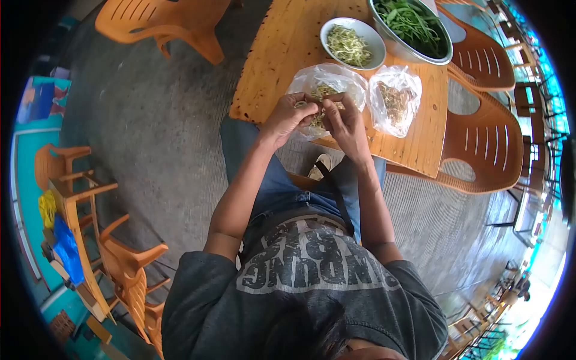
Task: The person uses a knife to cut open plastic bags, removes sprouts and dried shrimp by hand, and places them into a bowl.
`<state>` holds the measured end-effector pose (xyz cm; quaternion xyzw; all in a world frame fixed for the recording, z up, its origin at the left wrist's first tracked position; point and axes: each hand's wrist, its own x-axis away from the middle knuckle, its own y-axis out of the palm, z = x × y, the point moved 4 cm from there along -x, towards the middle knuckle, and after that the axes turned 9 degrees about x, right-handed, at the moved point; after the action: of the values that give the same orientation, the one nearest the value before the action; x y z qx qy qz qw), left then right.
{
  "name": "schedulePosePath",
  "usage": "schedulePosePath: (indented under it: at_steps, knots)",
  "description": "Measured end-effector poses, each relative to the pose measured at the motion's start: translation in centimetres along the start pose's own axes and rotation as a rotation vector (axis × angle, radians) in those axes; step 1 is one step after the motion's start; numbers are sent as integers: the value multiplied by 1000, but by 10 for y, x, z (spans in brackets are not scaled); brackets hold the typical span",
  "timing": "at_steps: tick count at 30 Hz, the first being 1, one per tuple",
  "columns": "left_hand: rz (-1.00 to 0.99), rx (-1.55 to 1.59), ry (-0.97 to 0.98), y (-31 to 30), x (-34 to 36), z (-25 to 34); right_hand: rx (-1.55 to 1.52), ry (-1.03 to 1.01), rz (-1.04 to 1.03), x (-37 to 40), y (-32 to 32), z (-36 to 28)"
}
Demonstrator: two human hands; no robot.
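Over a clear plastic bag (356, 82) of bean sprouts (324, 90) at the table's near edge, my two hands are close together with fingertips pinched. My left hand (292, 118) comes from the left, its fingers closed on something too small to make out. My right hand (346, 123) faces it, thumb and fingers pressed together likewise. Beside them on the right lies a second clear bag (396, 99) with brownish bits inside. Behind the bags stands a white bowl (353, 43) holding pale sprouts, next to a metal bowl (414, 27) full of green leaves.
The wooden table (264, 72) has orange plastic chairs (483, 141) along its right side. Another orange chair (165, 24) stands at the upper left. On the far left, a wooden table (90, 270) bears blue (68, 249) and yellow plastic bags (47, 209).
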<state>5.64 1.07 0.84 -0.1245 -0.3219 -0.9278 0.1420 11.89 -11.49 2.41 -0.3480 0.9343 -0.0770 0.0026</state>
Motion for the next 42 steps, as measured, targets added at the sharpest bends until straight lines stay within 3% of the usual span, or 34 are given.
schedulePosePath:
  at_steps: [3, 4, 7, 8, 18, 30, 42]
  knots:
    - [-7, 143, 58, -10, 2, 7, 201, 124, 56, -1, -10, -6]
    - [22, 128, 41, -17, 6, 11, 315, 33, 152, -3, -14, -5]
    - [56, 283, 67, -28, 15, 18, 651, 22, 197, -2, -19, -12]
    - [56, 372, 48, -32, 18, 18, 623, -31, 248, -2, -19, -6]
    - [116, 363, 33, -46, 38, 1, 881, -131, 71, -6, 13, -3]
    - [163, 253, -22, -48, 45, -9, 860, -20, 7, -12, 9, 0]
    - [200, 68, 30, -32, 36, -11, 275, 158, 148, -12, -4, 2]
